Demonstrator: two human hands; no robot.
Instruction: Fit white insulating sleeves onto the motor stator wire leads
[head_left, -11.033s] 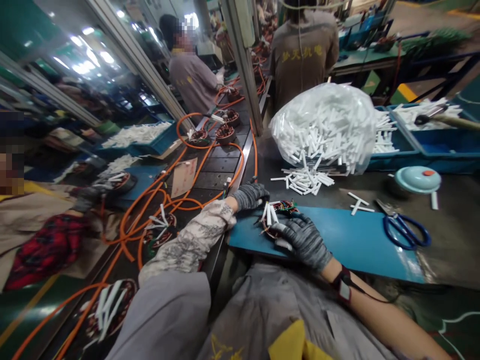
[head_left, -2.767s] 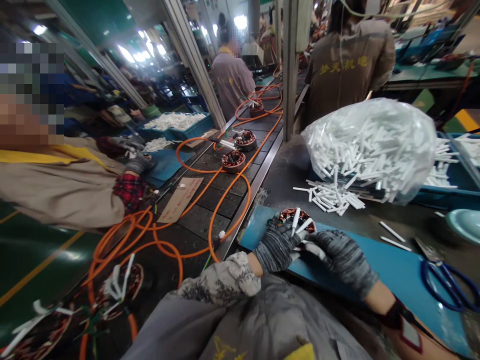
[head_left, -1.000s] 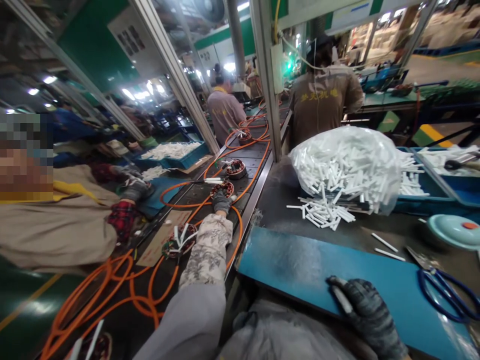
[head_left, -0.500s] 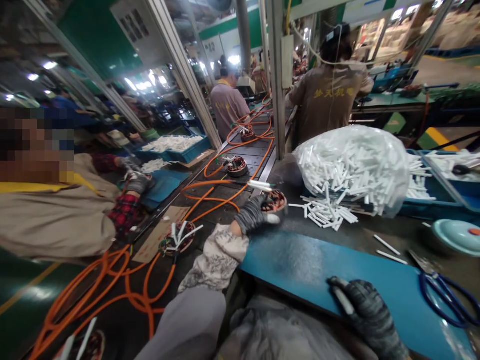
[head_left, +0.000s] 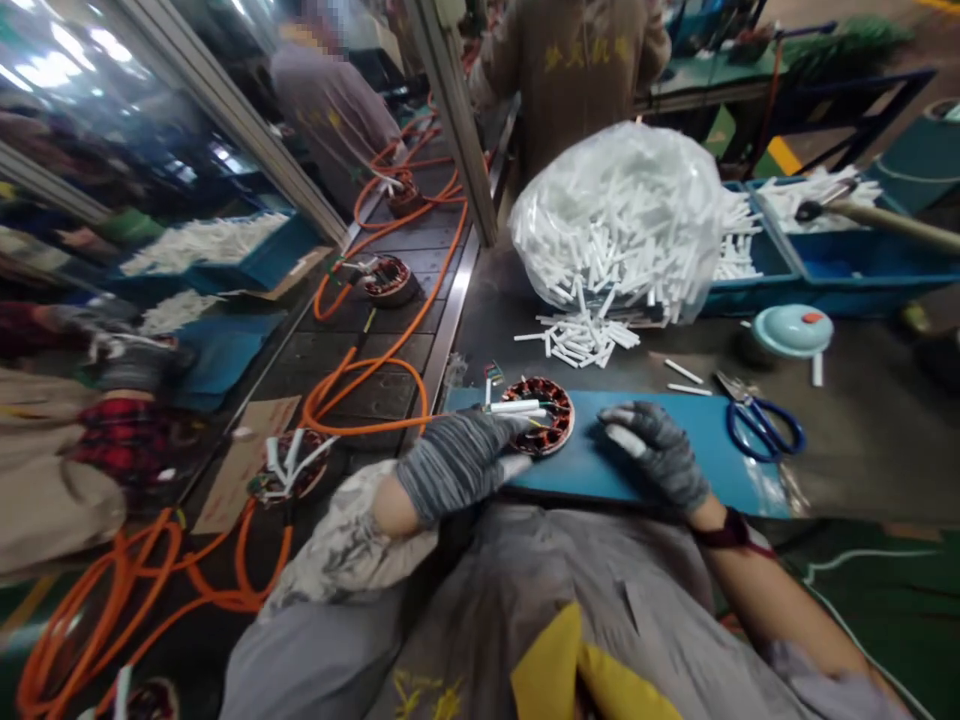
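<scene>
My left hand point(head_left: 465, 458), in a grey striped glove, is closed on the left side of a ring-shaped copper-wound coil point(head_left: 553, 430). White tubes point(head_left: 517, 407) and thin wires lie across the coil by its fingers. The coil rests at the left end of a blue mat point(head_left: 592, 470). To the right, over the mat, my right hand point(head_left: 654, 450) is gloved too, its fingers curled together; whether anything small is between them is hidden. An orange cable point(head_left: 375, 428) runs leftward from near my left hand.
Loose white tubes point(head_left: 585, 338) lie before a full plastic bag point(head_left: 622, 220). Blue-handled scissors point(head_left: 757, 420) and a light blue bowl point(head_left: 793, 330) are at right. More coils point(head_left: 390, 280) and cables occupy the conveyor point(head_left: 375, 370). A person's gloved hands point(head_left: 135, 355) work at far left.
The coil has come from the conveyor side onto the blue mat with my left hand. My right hand is now nearer to it. The head view has turned downward and to the right.
</scene>
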